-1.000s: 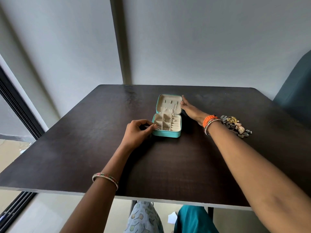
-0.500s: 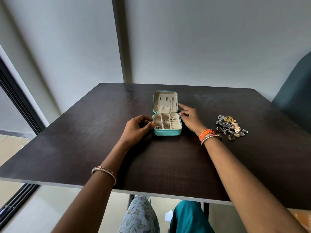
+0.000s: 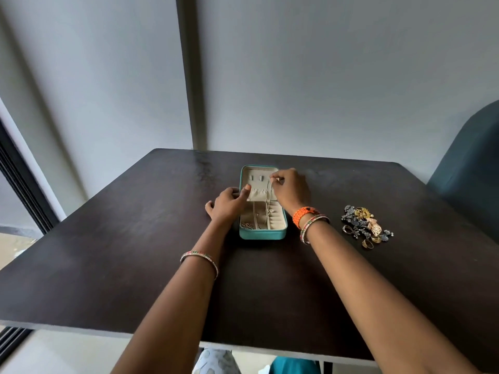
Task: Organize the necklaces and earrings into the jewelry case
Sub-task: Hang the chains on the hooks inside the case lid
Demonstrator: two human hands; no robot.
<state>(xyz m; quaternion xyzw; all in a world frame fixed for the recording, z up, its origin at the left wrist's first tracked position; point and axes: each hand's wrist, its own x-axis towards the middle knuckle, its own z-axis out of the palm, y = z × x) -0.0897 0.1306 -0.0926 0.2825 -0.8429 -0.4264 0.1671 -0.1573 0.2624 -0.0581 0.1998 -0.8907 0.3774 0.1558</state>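
I judge it early: my right hand (image 3: 291, 190) pinches a necklace (image 3: 268, 201) at the open case (image 3: 262, 233) lid, left hand (image 3: 229, 204) holding the lid, while most jewelry (image 3: 366, 225) waits right of the case on the tabletop (image 3: 135, 252).

Dark wood table (image 3: 108, 265) in front of me, butted against a plain grey wall (image 3: 324, 76). Teal chair back (image 3: 469, 168) off the table's far right corner, dark window frame (image 3: 19, 182) past its left edge.

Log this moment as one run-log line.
left hand: holds lid pocket | right hand: pinches necklace at lid | jewelry case: open | loose jewelry: on table
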